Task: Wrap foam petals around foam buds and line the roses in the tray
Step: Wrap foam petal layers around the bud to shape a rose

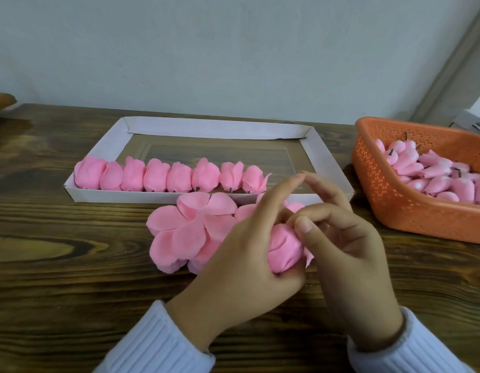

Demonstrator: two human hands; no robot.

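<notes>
Pink foam rose [283, 246], half wrapped, sits nearest above the wooden table [72, 265], gripped by the curled fingers of left hand [241, 259] and right hand [349, 251], flat petals [187, 230] just left, eight finished roses [166, 175] lining the white tray [195, 197] beyond, buds [435, 179] in the orange basket [395, 205] at right.

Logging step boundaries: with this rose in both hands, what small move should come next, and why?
Likely smoothing the loose petal flap down against the rose: the left hand cups the rose, the right hand pinches its top, and that flap juts out at its lower right.
</notes>
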